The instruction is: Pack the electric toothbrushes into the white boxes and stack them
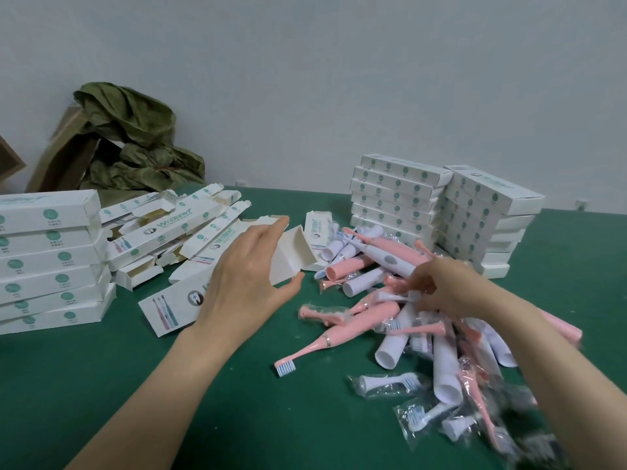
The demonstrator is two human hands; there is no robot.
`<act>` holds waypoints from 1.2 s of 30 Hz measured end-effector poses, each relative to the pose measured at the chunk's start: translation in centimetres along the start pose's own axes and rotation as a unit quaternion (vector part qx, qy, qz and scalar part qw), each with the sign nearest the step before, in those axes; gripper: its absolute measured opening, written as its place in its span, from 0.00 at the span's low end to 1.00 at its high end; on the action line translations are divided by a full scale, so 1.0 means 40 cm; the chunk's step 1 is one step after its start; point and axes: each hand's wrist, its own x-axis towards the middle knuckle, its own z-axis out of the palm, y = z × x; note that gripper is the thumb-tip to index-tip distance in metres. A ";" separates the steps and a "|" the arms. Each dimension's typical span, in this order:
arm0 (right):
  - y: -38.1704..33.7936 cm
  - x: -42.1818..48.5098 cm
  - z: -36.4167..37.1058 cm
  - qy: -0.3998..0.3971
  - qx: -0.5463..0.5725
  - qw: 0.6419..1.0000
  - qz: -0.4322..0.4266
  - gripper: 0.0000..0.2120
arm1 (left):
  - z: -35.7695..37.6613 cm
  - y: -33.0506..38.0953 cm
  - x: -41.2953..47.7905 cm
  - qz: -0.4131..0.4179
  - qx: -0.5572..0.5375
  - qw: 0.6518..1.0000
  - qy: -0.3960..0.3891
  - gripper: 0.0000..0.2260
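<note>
My left hand point(247, 279) hovers with fingers spread over a long white box point(169, 310) whose open end point(298, 249) faces the toothbrushes; whether it touches the box is unclear. My right hand point(441, 290) is in the pile of toothbrushes point(400, 347), a heap of pink and white handles and bagged brush heads. Its curled fingers pinch a small bagged white brush head point(397, 296). One pink toothbrush point(315, 347) lies at the pile's near left edge, bristles toward me.
Closed white boxes are stacked at the left point(51, 259) and at the back right in two stacks point(397, 201) point(488, 215). Several open empty boxes point(176, 232) lie heaped behind my left hand. An olive bag point(135, 140) and cardboard lean against the wall. The table has a green mat point(101, 385).
</note>
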 end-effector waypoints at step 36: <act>-0.322 -0.055 -0.035 0.273 0.224 0.910 -0.218 0.08 | -0.008 0.018 -0.004 0.006 -0.050 0.999 -0.020 0.31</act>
